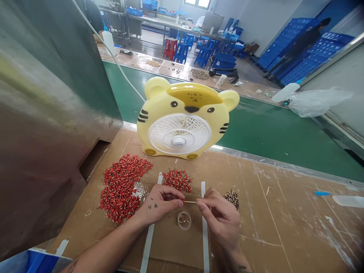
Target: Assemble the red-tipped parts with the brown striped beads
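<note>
My left hand (159, 204) pinches a small red piece (183, 201) between thumb and fingertips; most of it is hidden. Between the fingers of my right hand (223, 218) is a thin pale stick (191, 202), its far end at the red piece. Just below the stick stands a small clear round cup (184, 220) with a little in its bottom. Several red pieces with metal ends lie in a small pile (178, 180) beyond my hands, and a larger red pile (122, 185) spreads to the left. Small dark brassy parts (232, 199) are heaped beside my right hand.
A yellow tiger-faced fan (184, 117) stands behind the piles. White tape strips (205, 227) edge the cardboard (176, 246) under my hands. A large metal box (57, 113) rises at left. Beyond lies a green belt (270, 129); a person (304, 43) is at far right.
</note>
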The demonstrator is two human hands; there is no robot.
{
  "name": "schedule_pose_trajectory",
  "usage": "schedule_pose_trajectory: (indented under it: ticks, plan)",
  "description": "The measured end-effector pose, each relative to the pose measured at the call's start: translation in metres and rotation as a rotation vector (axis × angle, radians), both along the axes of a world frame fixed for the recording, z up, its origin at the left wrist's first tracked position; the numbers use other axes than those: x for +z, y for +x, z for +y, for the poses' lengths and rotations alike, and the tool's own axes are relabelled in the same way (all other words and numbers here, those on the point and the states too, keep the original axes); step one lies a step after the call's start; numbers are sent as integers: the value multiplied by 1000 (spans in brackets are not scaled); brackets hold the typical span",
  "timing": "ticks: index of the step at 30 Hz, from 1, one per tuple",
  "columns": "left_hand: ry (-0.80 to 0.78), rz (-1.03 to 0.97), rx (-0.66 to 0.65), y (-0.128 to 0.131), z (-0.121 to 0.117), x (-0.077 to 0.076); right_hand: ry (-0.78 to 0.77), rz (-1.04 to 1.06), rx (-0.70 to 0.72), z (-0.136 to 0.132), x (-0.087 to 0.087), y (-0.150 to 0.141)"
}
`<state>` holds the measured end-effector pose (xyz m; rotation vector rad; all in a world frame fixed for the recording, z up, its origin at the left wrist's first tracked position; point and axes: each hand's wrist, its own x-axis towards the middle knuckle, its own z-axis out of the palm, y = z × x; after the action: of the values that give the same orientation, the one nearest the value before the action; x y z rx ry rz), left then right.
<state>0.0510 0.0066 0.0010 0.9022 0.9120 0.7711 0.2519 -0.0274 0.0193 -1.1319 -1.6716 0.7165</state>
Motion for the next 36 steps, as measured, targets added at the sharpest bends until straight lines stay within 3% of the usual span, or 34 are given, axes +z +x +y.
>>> schedule_pose_trajectory:
  ticks: [11,17,19,23,29,36]
  plan:
    - [37,-13,19,0,-1,-4,20,13,-5,-6,7,10]
    - [48,-13,32,-1,0,-5,-23,-386,169,-16,5,10]
    - [34,-18,37,-1,0,-5,-50,-461,133,-20,2,17]
    - [-7,-39,42,-1,-1,-4,-117,-507,-78,-26,4,52]
    - [-13,-61,38,0,0,-5,-184,-726,134,-34,11,78]
    - [30,-55,40,-3,1,-9,-161,-848,120,-32,-11,74]
